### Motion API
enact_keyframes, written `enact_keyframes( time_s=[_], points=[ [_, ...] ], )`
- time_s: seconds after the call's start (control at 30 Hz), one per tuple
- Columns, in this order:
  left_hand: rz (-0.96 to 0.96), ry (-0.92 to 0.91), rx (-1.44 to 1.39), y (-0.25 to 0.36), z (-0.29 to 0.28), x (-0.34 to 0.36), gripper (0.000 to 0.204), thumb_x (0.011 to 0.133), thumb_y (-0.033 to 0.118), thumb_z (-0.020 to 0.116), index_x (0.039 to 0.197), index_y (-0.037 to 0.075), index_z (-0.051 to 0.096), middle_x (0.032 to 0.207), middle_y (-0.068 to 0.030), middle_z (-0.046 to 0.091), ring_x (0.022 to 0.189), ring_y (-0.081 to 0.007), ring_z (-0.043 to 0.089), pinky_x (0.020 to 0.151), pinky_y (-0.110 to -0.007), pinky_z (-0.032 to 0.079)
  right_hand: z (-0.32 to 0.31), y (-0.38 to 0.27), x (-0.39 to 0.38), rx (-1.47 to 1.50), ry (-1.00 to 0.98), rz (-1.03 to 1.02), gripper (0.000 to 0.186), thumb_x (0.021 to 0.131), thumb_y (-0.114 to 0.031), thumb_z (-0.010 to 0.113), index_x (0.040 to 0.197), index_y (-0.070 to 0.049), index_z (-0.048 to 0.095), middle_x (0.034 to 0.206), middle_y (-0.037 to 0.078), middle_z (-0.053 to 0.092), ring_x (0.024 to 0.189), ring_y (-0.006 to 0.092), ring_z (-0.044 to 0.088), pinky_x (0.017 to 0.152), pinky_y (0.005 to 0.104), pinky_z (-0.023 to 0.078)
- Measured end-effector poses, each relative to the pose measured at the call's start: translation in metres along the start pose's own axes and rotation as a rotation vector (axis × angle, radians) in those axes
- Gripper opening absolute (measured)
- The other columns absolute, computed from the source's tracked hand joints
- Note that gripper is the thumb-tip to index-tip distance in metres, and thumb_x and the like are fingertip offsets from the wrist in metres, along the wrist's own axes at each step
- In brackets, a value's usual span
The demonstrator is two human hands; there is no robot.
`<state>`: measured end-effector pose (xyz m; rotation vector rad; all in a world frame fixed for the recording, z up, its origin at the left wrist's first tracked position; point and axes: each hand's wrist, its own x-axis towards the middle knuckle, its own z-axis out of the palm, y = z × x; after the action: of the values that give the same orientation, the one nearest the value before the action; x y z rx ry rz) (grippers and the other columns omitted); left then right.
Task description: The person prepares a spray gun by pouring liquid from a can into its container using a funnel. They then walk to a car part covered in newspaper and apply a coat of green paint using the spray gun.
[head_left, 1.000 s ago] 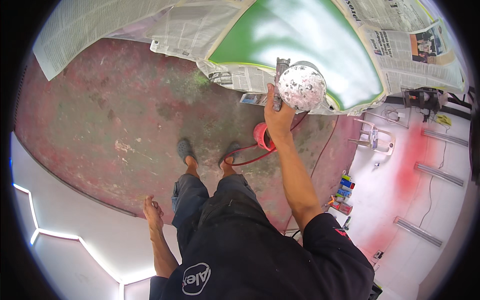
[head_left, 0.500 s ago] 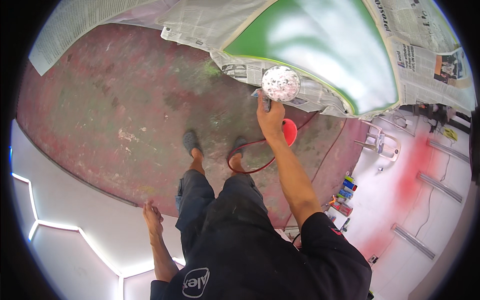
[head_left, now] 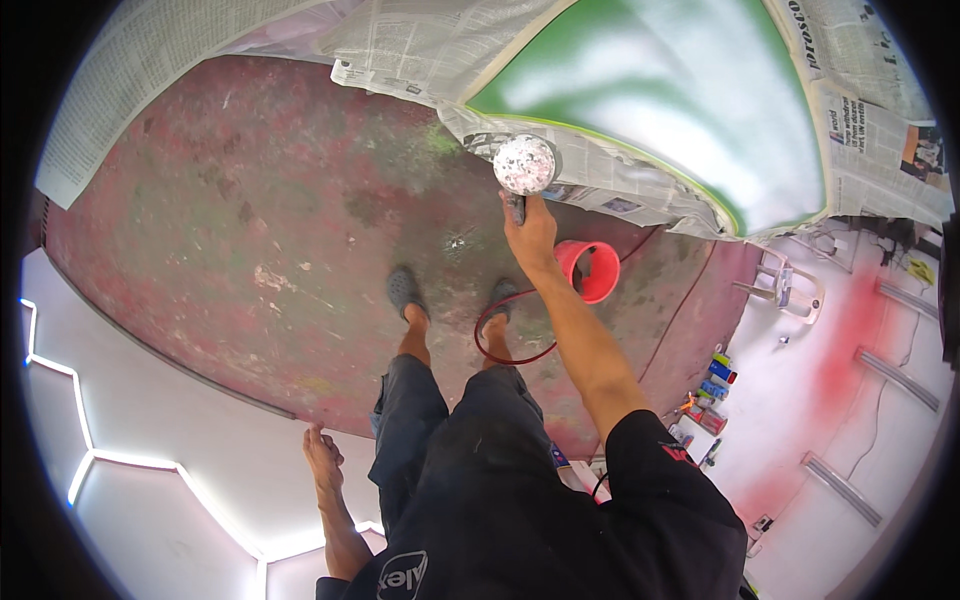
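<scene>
Above and left of the red bucket [head_left: 605,270] in the view, the spray gun [head_left: 525,165], with a round white speckled top, is in the right hand [head_left: 532,235], fingers wrapped around the grip. Left hand [head_left: 322,460] hangs well left of the bucket and nearer the body, fingers loosely curled; can't tell if it holds anything. Green-and-white panel [head_left: 680,110] is past the bucket, above it and to the right, framed by newspaper sheets [head_left: 420,50]; the gun overlaps the lower sheets in the view, gap can't be judged. Red hose [head_left: 515,360] loops left of the bucket by the right foot, partly behind the right forearm. Grey clogs [head_left: 406,290] left of the bucket on the stained floor [head_left: 250,200]. Pale chair [head_left: 797,290] well right of the bucket.
</scene>
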<state>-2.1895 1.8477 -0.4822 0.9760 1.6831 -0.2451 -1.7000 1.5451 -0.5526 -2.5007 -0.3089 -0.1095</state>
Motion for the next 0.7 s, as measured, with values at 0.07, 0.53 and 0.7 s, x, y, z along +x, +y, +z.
enact_keyframes(
  time_s=[0.07, 0.53, 0.7],
  points=[
    [0.004, -0.006, 0.009, 0.002, -0.002, 0.002, 0.033, 0.107, 0.039, 0.050, 0.119, 0.011, 0.059, 0.066, 0.0053, 0.037, 0.046, -0.0046, 0.032, 0.040, -0.024, 0.026, 0.007, 0.001, 0.003, 0.010, -0.024, 0.050, 0.037, 0.089, -0.018, 0.077, 0.118, -0.003, 0.059, 0.104, 0.022, 0.071, 0.093, 0.0484, 0.068, 0.075, 0.0541, 0.055],
    [0.113, -0.143, 0.072, 0.037, 0.032, -0.009, 0.035, 0.106, 0.039, 0.052, 0.122, 0.010, 0.059, 0.073, 0.0042, 0.040, 0.051, -0.0046, 0.035, 0.043, -0.022, 0.028, -0.097, -0.035, 0.005, 0.239, 0.215, 0.118, 0.029, 0.096, -0.021, 0.077, 0.112, 0.002, 0.069, 0.097, 0.023, 0.074, 0.086, 0.0447, 0.070, 0.076, 0.0452, 0.055],
    [0.132, -0.210, 0.080, 0.048, 0.049, -0.009, 0.034, 0.106, 0.041, 0.053, 0.121, 0.011, 0.059, 0.072, 0.0041, 0.039, 0.051, -0.0050, 0.034, 0.043, -0.023, 0.027, -0.152, -0.049, -0.006, 0.271, 0.196, 0.284, 0.028, 0.098, -0.020, 0.076, 0.112, 0.004, 0.069, 0.093, 0.020, 0.073, 0.078, 0.0329, 0.069, 0.074, 0.0391, 0.053]
  ],
)
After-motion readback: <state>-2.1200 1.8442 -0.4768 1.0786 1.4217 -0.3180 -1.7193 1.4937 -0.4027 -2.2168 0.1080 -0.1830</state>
